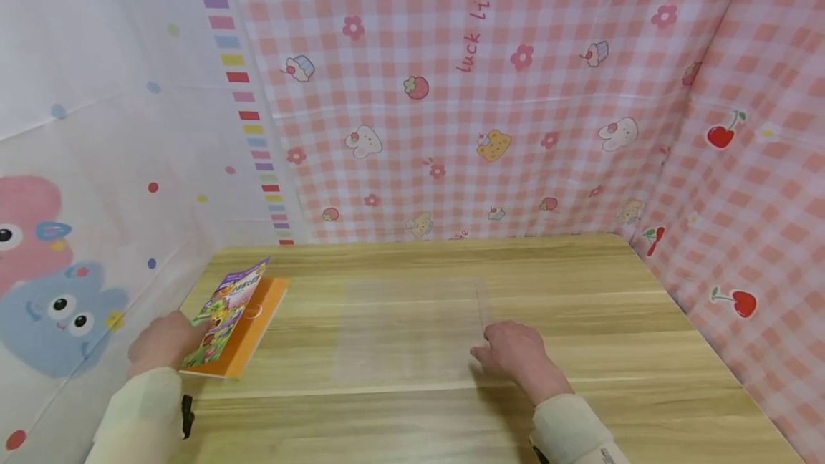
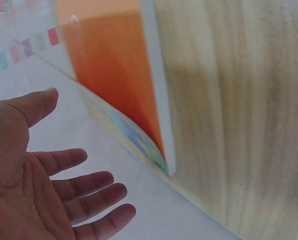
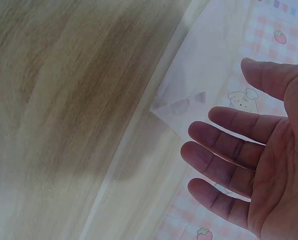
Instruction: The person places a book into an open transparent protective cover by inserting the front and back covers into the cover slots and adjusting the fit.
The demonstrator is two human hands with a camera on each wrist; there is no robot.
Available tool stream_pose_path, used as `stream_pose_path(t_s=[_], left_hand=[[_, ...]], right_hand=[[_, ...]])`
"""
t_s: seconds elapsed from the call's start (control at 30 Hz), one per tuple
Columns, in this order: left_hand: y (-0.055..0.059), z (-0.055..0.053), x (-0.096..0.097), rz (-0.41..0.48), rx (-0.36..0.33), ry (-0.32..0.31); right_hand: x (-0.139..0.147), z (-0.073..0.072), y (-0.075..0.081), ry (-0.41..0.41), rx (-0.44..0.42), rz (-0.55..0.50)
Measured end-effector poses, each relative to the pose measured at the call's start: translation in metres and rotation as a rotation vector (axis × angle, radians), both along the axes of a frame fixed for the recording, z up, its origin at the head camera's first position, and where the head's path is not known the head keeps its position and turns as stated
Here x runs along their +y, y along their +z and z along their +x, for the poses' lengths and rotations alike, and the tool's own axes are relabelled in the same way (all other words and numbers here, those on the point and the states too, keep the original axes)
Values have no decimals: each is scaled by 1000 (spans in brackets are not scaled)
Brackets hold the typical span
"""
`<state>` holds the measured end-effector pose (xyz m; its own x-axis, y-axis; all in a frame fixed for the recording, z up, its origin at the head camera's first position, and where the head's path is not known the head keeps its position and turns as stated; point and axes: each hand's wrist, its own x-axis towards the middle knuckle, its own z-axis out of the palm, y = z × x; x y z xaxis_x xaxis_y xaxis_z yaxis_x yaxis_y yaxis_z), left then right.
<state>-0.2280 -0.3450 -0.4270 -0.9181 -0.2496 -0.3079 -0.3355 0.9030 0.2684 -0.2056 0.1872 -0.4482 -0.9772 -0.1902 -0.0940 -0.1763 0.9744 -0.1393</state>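
A thin book (image 1: 266, 315) lies at the left of the table, its colourful front cover (image 1: 233, 299) raised off an orange inner page. Beside the cover's left edge is my left hand (image 1: 166, 342). The left wrist view shows that hand (image 2: 44, 180) with fingers spread and nothing gripped; whether a fingertip touches the cover I cannot tell. A clear plastic sheet (image 1: 406, 328) lies flat mid-table, faint against the wood. At its right edge hovers or rests my right hand (image 1: 515, 353). Its fingers look loosely extended in the right wrist view, close to the sheet's corner (image 3: 181, 102), pinching nothing.
The wood-grain table (image 1: 599, 335) meets a pink checked cloth (image 1: 451, 120) at the back. White cloth with cartoon figures (image 1: 71, 313) hangs on the left, and checked cloth with cherries (image 1: 735, 306) on the right.
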Motion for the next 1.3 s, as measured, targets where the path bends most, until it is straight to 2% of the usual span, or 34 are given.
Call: stream_pose_path(t_s=[0.13, 0.33, 0.53, 0.83, 1.0, 1.3], left_hand=[[-5, 0, -2, -32, 15, 23], [-14, -1, -4, -68, -4, 92], [-21, -1, -3, -70, -23, 150], [-27, 3, 0, -40, -38, 197], [-31, 6, 1, -20, -19, 201], [-31, 4, 3, -10, 15, 128]], right_hand=[[-1, -1, 0, -14, -20, -6], [-1, -2, -1, -28, -47, -2], [-1, -1, -1, -19, -35, -7], [-1, -1, -3, -14, -37, -33], [-1, -1, -4, -17, -34, -42], [-1, 1, -3, -15, -47, -35]])
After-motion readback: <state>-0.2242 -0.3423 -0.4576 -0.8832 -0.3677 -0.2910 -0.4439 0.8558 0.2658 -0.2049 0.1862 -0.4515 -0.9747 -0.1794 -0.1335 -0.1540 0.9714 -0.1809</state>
